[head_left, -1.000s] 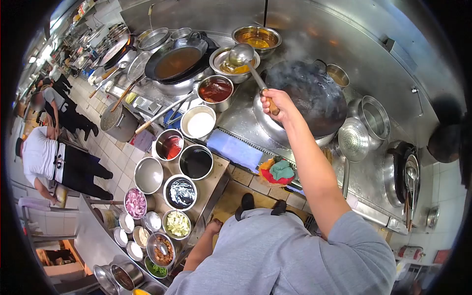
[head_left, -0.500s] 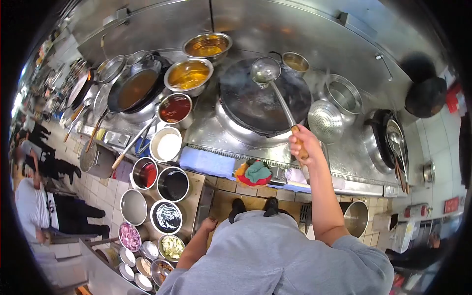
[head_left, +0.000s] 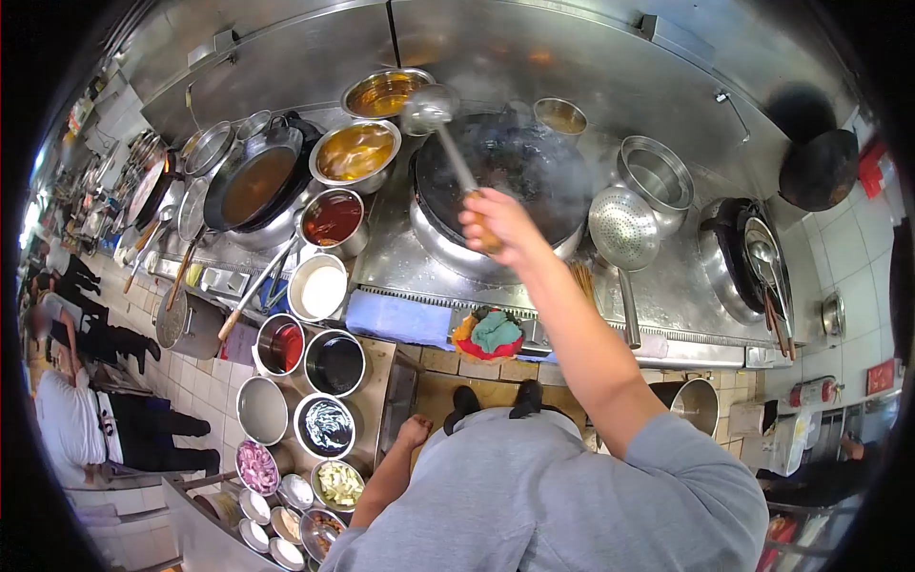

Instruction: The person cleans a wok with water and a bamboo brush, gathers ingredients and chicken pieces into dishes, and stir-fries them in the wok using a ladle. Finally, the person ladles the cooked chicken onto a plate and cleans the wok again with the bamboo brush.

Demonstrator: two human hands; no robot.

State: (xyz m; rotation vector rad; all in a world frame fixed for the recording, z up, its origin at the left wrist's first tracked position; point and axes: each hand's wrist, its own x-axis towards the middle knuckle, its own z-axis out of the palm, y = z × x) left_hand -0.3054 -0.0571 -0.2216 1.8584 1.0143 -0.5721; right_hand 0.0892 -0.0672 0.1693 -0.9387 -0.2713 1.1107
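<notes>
My right hand (head_left: 500, 227) is wrapped round the wooden handle end of a metal ladle (head_left: 454, 153). The ladle's bowl is up beyond the wok's far left edge, next to the two bowls of yellow oil; motion blurs it slightly. Below the ladle and my forearm, the black wok (head_left: 534, 181) sits on the burner and steams, with a thin dark wet layer inside. The nearer oil bowl (head_left: 355, 153) and the farther oil bowl (head_left: 386, 93) stand left of it. Down by my side, my left hand (head_left: 415, 431) is curled closed, and nothing shows in it.
Left of the wok are a pot of red sauce (head_left: 333, 221) and a pot of white seasoning (head_left: 318, 288). Several sauce pots and ingredient bowls fill the side counter. A perforated strainer (head_left: 624, 229) lies right of the wok. Folded cloths (head_left: 496, 332) rest on the front edge. People stand far left.
My right hand has moved left and away from me, carrying the ladle from above the wok towards the oil bowls. The nearer bowl's oil now looks rippled. My left hand stays low.
</notes>
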